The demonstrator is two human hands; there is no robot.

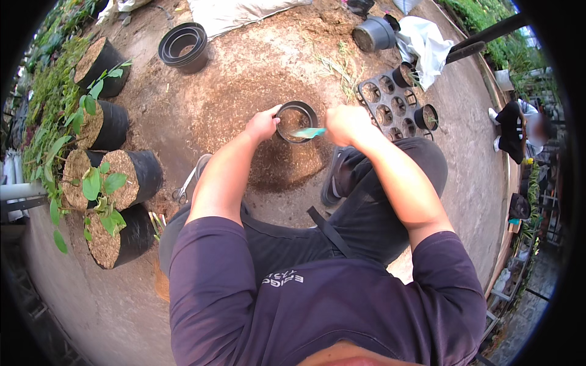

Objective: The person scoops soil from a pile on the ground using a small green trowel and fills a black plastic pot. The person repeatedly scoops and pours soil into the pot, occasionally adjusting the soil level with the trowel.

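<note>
My left hand (pixel 264 123) grips the rim of a small round black plastic pot (pixel 312 114), tilted so that its mouth faces me. Some potting mix (pixel 293 120) shows inside it. In my right hand (pixel 348 124) is a turquoise hand trowel (pixel 309 133), blurred; its blade reaches over the pot's near rim, and its handle is hidden by my fist. Beneath both hands lies a heap of brown potting mix (pixel 293 167) on the ground.
To the right is a black pot carrier tray (pixel 383 109) with small potted plants. Ahead stand nested black pots (pixel 184 48) and a white sack (pixel 238 13). Several black grow bags (pixel 146 176) line the left. Scissors (pixel 184 188) lie by my left foot. A person (pixel 515 130) is far right.
</note>
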